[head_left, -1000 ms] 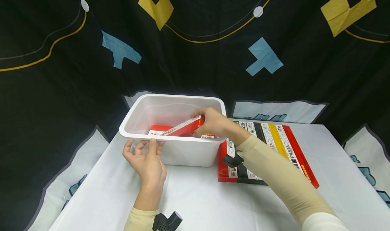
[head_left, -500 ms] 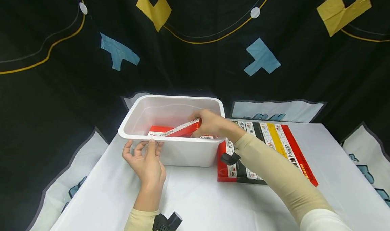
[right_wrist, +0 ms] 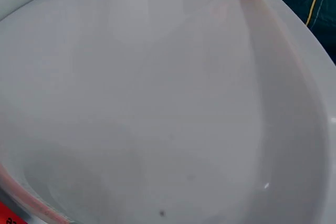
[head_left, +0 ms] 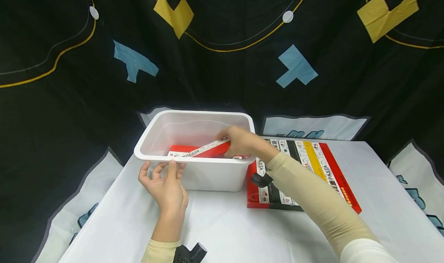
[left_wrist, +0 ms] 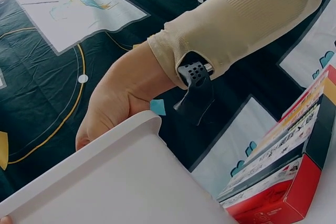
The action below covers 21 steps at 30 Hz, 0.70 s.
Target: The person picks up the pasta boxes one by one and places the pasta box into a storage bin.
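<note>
In the head view my right hand [head_left: 239, 141] reaches into a white plastic bin [head_left: 211, 174] and grips one end of a red pasta box [head_left: 215, 150]. The box lies at a slant, its far left end lower, with a white printed side facing up. Beneath it, more red packaging [head_left: 178, 149] shows at the bottom of the bin. My left hand [head_left: 168, 190] holds the bin's front rim, palm up, with the thumb at the edge and the fingers curled under it. The right hand's fingertips are hidden behind the bin wall in the left wrist view.
To the right of the bin, a row of pasta boxes [head_left: 324, 155] in red, black, white and yellow lies side by side on the white tablecloth [head_left: 243, 232]. My right forearm [head_left: 312, 193] passes over them. A black curtain [head_left: 222, 78] hangs behind the table.
The right hand has tipped the red pasta box slightly, so its raised end sits lower and more of its printed side shows. The left hand stays at the rim.
</note>
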Each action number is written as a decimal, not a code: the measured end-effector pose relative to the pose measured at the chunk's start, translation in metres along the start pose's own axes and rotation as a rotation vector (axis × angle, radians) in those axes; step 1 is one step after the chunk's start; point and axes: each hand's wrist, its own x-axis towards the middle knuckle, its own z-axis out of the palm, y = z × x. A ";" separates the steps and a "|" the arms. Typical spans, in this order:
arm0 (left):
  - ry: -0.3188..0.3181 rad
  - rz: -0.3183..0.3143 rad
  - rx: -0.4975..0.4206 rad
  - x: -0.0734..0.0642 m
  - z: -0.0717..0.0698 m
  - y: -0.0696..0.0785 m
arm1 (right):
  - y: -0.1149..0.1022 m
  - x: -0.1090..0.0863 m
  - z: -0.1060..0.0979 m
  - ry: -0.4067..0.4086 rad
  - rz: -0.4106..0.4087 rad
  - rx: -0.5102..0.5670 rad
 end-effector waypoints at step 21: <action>0.008 -0.011 -0.021 0.001 0.000 -0.001 | 0.033 -0.033 -0.014 0.238 -0.085 0.228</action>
